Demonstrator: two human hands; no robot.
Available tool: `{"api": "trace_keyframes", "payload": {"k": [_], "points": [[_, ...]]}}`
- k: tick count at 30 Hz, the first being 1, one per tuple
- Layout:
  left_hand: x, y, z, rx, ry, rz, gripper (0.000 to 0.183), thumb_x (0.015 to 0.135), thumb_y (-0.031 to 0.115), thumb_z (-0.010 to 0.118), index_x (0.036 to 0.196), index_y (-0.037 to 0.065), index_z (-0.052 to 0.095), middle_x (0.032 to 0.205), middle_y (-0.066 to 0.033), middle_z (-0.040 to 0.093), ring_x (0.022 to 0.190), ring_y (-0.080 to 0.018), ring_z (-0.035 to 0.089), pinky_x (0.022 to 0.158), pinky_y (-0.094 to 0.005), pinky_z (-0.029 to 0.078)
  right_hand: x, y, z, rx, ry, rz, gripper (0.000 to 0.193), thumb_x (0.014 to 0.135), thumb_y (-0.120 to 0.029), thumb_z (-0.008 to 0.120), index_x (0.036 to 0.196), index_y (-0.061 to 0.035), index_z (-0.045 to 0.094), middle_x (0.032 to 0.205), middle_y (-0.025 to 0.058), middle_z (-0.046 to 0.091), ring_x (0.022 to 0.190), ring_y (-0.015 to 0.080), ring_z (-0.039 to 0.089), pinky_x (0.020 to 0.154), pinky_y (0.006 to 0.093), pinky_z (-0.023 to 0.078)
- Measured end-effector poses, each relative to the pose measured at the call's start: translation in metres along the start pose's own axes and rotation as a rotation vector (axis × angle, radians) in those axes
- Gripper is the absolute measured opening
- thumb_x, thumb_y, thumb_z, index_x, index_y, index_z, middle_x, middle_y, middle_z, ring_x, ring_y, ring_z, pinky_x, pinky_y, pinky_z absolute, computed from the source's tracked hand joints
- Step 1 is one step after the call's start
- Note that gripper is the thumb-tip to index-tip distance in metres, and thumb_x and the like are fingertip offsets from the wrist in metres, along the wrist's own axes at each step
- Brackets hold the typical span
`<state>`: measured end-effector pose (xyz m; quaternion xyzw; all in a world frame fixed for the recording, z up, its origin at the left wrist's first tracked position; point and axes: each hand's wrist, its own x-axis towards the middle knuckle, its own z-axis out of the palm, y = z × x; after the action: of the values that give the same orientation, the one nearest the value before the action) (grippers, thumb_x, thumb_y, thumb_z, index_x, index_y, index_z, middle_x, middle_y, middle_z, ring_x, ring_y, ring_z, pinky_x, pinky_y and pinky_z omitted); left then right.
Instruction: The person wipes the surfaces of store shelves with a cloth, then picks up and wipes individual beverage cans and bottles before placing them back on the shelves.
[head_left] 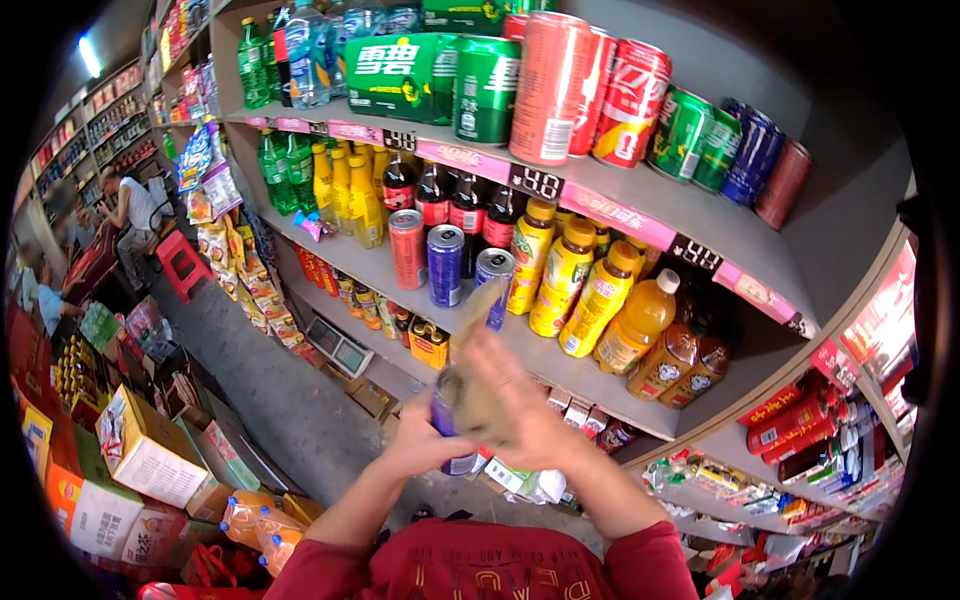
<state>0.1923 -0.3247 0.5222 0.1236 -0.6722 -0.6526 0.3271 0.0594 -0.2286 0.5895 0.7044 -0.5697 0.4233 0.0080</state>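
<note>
Wrapping around the side of a blue can (441,415), the left hand (413,440) grasps it just below the centre of the frame, while the right hand (515,395) clasps a tan cloth (480,408) against it, its fingers partly hidden. The can should be light enough for one hand, stiff yet thin-walled enough to dent under a hard squeeze, and its smooth metal could slip or spin under the soft, pliable cloth. Mid-barrel, with the thumb opposing the fingers, seems the surest hold.
</note>
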Motion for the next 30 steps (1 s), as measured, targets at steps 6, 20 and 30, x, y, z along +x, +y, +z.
{"api": "trace_keyframes", "payload": {"k": [6, 20, 30], "points": [[0.006, -0.016, -0.009, 0.385, -0.017, -0.052, 0.063, 0.057, 0.030, 0.083, 0.103, -0.002, 0.055, 0.092, -0.0104, 0.063, 0.084, -0.0158, 0.061, 0.076, -0.0306, 0.048, -0.011, 0.059, 0.041, 0.670, 0.062, 0.350, 0.043, 0.081, -0.014, 0.062, 0.120, -0.0018, 0.049, 0.117, 0.0152, 0.056, 0.106, 0.0259, 0.055, 0.092, 0.0395, 0.043], [0.012, 0.004, -0.041, 0.637, 0.099, 0.166, 0.066, 0.060, 0.037, 0.081, 0.108, 0.000, 0.054, 0.092, -0.0156, 0.064, 0.084, -0.0276, 0.064, 0.076, -0.0355, 0.050, -0.046, 0.087, 0.144, 1.566, 0.094, 1.197, 0.040, 0.090, -0.031, 0.048, 0.120, -0.0053, 0.051, 0.119, 0.0119, 0.055, 0.105, 0.0247, 0.057, 0.092, 0.0419, 0.046], [0.036, -0.038, -0.100, 0.278, 0.002, -0.065, 0.065, 0.058, 0.026, 0.083, 0.112, 0.003, 0.055, 0.098, -0.0069, 0.064, 0.090, -0.0133, 0.058, 0.084, -0.0303, 0.046, -0.063, 0.106, 0.138, 1.220, 0.089, 0.961, 0.038, 0.079, -0.004, 0.065, 0.114, 0.0011, 0.052, 0.110, 0.0103, 0.058, 0.098, 0.0193, 0.058, 0.084, 0.0333, 0.049]]}}
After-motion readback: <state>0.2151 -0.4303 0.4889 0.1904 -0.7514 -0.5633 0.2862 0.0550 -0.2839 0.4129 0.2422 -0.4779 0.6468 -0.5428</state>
